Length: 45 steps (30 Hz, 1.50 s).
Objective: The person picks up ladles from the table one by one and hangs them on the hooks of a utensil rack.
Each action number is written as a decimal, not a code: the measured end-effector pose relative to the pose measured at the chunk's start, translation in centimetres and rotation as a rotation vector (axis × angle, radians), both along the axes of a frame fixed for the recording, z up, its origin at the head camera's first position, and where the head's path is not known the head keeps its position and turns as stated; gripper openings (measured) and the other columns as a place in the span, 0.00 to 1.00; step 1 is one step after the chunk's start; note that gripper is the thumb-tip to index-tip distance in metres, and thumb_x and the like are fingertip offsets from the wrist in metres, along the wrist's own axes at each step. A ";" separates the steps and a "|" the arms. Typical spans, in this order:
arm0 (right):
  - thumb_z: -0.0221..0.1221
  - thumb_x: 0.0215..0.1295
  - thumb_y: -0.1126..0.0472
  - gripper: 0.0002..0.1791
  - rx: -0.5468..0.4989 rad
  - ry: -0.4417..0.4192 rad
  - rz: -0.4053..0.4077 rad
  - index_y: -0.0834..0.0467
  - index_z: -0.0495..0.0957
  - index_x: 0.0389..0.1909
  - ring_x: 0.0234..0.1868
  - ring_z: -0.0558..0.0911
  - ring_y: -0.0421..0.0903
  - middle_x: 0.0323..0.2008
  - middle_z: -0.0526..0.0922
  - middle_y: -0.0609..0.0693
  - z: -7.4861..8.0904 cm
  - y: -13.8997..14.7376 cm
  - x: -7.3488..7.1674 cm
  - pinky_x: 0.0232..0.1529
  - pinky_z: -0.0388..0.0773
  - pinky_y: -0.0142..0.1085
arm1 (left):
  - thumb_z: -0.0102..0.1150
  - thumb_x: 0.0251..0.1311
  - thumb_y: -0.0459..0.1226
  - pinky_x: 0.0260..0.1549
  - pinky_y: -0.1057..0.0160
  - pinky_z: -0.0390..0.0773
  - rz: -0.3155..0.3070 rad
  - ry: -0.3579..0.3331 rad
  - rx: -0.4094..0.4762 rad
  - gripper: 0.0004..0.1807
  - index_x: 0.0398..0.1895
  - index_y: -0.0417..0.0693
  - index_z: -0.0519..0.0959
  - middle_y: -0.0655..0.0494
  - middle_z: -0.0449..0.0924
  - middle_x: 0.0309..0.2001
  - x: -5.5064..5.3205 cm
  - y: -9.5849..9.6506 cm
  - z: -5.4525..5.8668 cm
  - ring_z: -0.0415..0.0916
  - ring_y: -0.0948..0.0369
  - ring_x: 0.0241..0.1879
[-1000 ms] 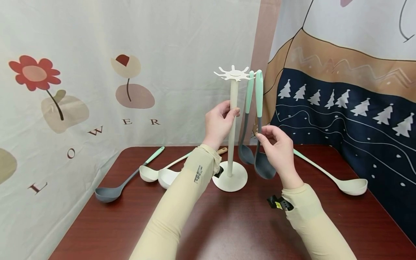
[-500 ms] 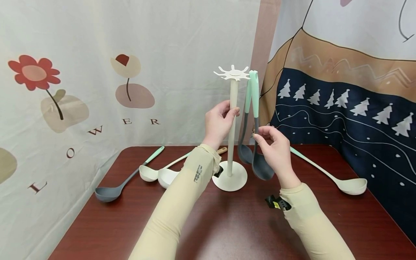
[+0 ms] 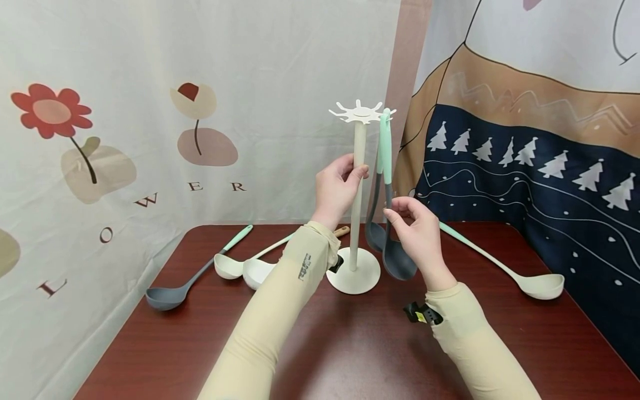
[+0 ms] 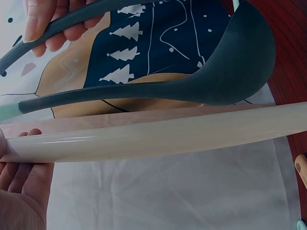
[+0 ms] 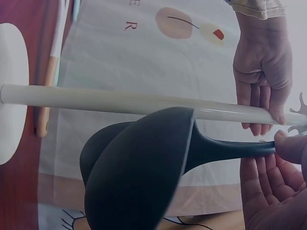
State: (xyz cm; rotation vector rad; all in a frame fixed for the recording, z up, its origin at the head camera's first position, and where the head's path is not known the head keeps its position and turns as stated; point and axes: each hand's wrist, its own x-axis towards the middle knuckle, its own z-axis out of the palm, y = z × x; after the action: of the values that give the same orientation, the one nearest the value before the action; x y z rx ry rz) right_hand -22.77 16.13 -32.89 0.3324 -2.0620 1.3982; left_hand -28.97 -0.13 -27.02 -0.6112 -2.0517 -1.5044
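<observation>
A cream utensil stand (image 3: 359, 222) with a ring of hooks (image 3: 361, 114) on top stands upright on the table. My left hand (image 3: 339, 186) grips its pole at mid height. My right hand (image 3: 417, 236) pinches the grey shaft of a ladle (image 3: 399, 261) with a mint handle; its handle top is at the hooks on the right side, and I cannot tell if it is on one. Just behind it a second grey ladle (image 3: 375, 236) hangs from the stand. In the right wrist view the held ladle's bowl (image 5: 139, 167) partly covers the other bowl.
A grey ladle (image 3: 167, 298) lies at the table's left. Beside it are a cream ladle (image 3: 229, 268) and a white ladle (image 3: 257, 273), partly behind my left arm. Another cream ladle (image 3: 542, 286) lies at the right. Printed curtains (image 3: 280, 111) hang behind the table.
My right hand has moved left with the ladle, bringing its handle from the right of the hung ladle's handle to overlapping in front of it. My left hand stays on the pole.
</observation>
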 end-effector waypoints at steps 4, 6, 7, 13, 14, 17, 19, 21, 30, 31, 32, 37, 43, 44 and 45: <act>0.65 0.64 0.67 0.09 -0.007 0.005 0.005 0.67 0.82 0.43 0.37 0.78 0.43 0.37 0.84 0.59 -0.2 -0.1 -0.2 0.39 0.75 0.24 | 0.64 0.65 0.37 0.33 0.65 0.77 -0.001 -0.005 -0.001 0.07 0.42 0.44 0.84 0.55 0.86 0.32 0.1 0.0 0.0 0.81 0.63 0.32; 0.65 0.64 0.68 0.09 -0.010 0.004 0.007 0.67 0.81 0.43 0.37 0.78 0.44 0.37 0.84 0.59 -0.2 -0.2 -0.2 0.38 0.76 0.24 | 0.64 0.65 0.37 0.33 0.65 0.77 -0.003 -0.007 0.001 0.07 0.43 0.44 0.84 0.54 0.86 0.33 0.1 0.0 0.0 0.81 0.63 0.33; 0.65 0.64 0.68 0.09 -0.010 0.001 0.009 0.67 0.81 0.43 0.37 0.78 0.44 0.37 0.84 0.59 -0.2 -0.2 -0.3 0.38 0.76 0.24 | 0.64 0.65 0.37 0.33 0.65 0.77 -0.003 -0.008 0.002 0.08 0.43 0.44 0.84 0.54 0.86 0.33 0.1 0.0 0.0 0.81 0.63 0.33; 0.65 0.64 0.68 0.11 -0.011 -0.023 0.008 0.68 0.81 0.45 0.38 0.78 0.45 0.39 0.84 0.60 0.0 -0.4 -0.2 0.39 0.75 0.23 | 0.64 0.65 0.37 0.33 0.65 0.77 -0.004 -0.013 0.003 0.08 0.43 0.44 0.84 0.55 0.86 0.33 0.1 0.0 0.0 0.80 0.63 0.33; 0.65 0.64 0.68 0.11 -0.010 -0.026 0.009 0.68 0.81 0.45 0.38 0.78 0.46 0.39 0.83 0.60 0.0 -0.4 -0.1 0.39 0.75 0.23 | 0.63 0.66 0.38 0.34 0.65 0.77 -0.005 -0.014 0.003 0.08 0.43 0.44 0.84 0.55 0.86 0.33 0.1 0.0 0.0 0.80 0.63 0.33; 0.64 0.65 0.68 0.11 -0.002 -0.035 0.006 0.68 0.80 0.46 0.38 0.78 0.47 0.39 0.83 0.60 0.0 -0.4 -0.1 0.40 0.75 0.22 | 0.63 0.66 0.38 0.34 0.65 0.77 -0.010 -0.021 0.006 0.08 0.43 0.44 0.84 0.55 0.86 0.33 0.2 0.0 0.1 0.80 0.63 0.33; 0.64 0.65 0.67 0.11 0.002 -0.042 0.009 0.68 0.80 0.46 0.38 0.79 0.47 0.39 0.83 0.60 0.0 -0.4 -0.2 0.40 0.75 0.22 | 0.63 0.66 0.37 0.34 0.65 0.77 -0.012 -0.020 0.009 0.07 0.43 0.44 0.84 0.55 0.86 0.33 0.2 0.0 0.1 0.80 0.62 0.33; 0.64 0.65 0.67 0.11 0.008 -0.051 0.011 0.68 0.80 0.46 0.38 0.79 0.48 0.39 0.83 0.60 0.0 -0.4 -0.2 0.39 0.75 0.22 | 0.63 0.66 0.37 0.34 0.65 0.77 -0.012 -0.023 0.006 0.07 0.43 0.44 0.84 0.55 0.86 0.33 0.2 0.0 0.1 0.80 0.62 0.33; 0.63 0.66 0.66 0.11 0.056 -0.069 0.011 0.66 0.81 0.46 0.39 0.79 0.49 0.39 0.83 0.59 0.0 -0.2 -0.3 0.40 0.74 0.23 | 0.63 0.66 0.38 0.38 0.64 0.78 -0.037 -0.062 0.007 0.09 0.45 0.43 0.84 0.54 0.86 0.34 0.3 -0.2 0.2 0.81 0.62 0.36; 0.63 0.66 0.65 0.11 0.057 -0.071 0.012 0.66 0.81 0.46 0.39 0.79 0.49 0.39 0.83 0.59 0.0 -0.2 -0.3 0.40 0.74 0.23 | 0.63 0.66 0.38 0.38 0.64 0.78 -0.038 -0.065 0.007 0.09 0.45 0.43 0.84 0.54 0.86 0.34 0.3 -0.2 0.3 0.81 0.62 0.36; 0.63 0.66 0.65 0.11 0.056 -0.073 0.013 0.66 0.81 0.46 0.39 0.79 0.49 0.39 0.83 0.59 0.0 -0.2 -0.3 0.40 0.74 0.24 | 0.63 0.66 0.38 0.39 0.64 0.78 -0.039 -0.069 0.006 0.09 0.45 0.43 0.84 0.54 0.86 0.35 0.3 -0.2 0.3 0.81 0.62 0.36; 0.64 0.66 0.65 0.11 0.047 -0.087 0.019 0.66 0.81 0.46 0.39 0.79 0.49 0.39 0.82 0.59 0.1 -0.1 -0.4 0.40 0.75 0.26 | 0.63 0.66 0.39 0.40 0.63 0.79 -0.039 -0.109 -0.004 0.10 0.46 0.45 0.84 0.55 0.86 0.35 0.4 -0.2 0.5 0.82 0.63 0.37; 0.64 0.65 0.66 0.11 0.052 -0.085 0.027 0.66 0.80 0.46 0.39 0.78 0.50 0.39 0.82 0.59 0.1 -0.1 -0.5 0.43 0.78 0.37 | 0.62 0.67 0.39 0.42 0.62 0.79 -0.077 -0.144 -0.010 0.10 0.47 0.46 0.84 0.56 0.86 0.36 0.2 -0.6 0.7 0.82 0.64 0.39; 0.64 0.65 0.66 0.11 0.053 -0.085 0.030 0.66 0.80 0.46 0.39 0.78 0.49 0.40 0.82 0.59 0.1 -0.1 -0.5 0.43 0.78 0.37 | 0.62 0.67 0.39 0.42 0.63 0.79 -0.084 -0.146 -0.012 0.10 0.47 0.45 0.84 0.56 0.86 0.36 0.2 -0.7 0.7 0.82 0.64 0.39; 0.64 0.66 0.66 0.11 0.054 -0.086 0.032 0.66 0.80 0.46 0.39 0.78 0.49 0.40 0.82 0.59 0.1 -0.1 -0.5 0.42 0.78 0.36 | 0.62 0.67 0.39 0.43 0.63 0.79 -0.091 -0.145 -0.015 0.10 0.47 0.45 0.84 0.55 0.87 0.36 0.2 -0.8 0.7 0.82 0.63 0.39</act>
State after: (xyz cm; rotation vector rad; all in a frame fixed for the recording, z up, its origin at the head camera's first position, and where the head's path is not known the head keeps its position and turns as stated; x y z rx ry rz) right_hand -23.23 16.01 -32.82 0.3344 -2.1760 1.4001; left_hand -28.80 -0.89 -26.33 -0.6258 -2.1718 -1.6294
